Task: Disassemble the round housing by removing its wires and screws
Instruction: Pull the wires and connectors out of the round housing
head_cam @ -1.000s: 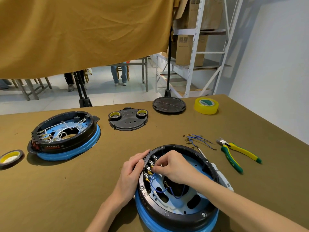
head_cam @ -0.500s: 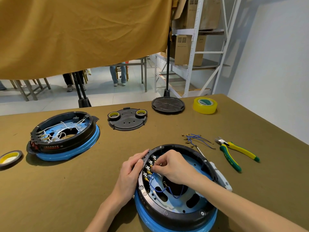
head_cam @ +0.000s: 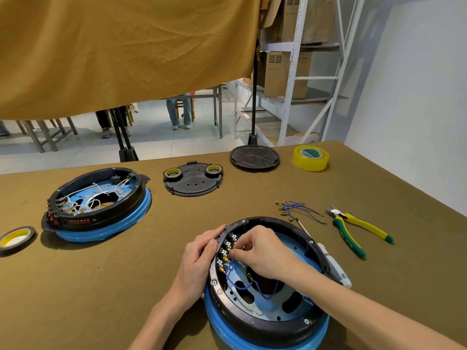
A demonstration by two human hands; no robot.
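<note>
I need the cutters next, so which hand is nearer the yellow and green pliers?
Right. The right hand works inside the near housing, on the pliers' side; the left hand rests on the housing's far rim.

A workshop: cloth-covered workbench (head_cam: 101,286) with pliers (head_cam: 353,229) and tape (head_cam: 310,157), metal shelving (head_cam: 293,72) stacked with cardboard boxes (head_cam: 285,74).

Pliers (head_cam: 358,231), loose wires (head_cam: 295,209) crowd right; left seemingly open

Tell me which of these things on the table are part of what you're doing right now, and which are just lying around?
In use: near housing, its blue wires, left hand steadying it, right hand at the terminals.

Lying about: pliers, loose wires, yellow tape, second housing, cover plate.
</note>
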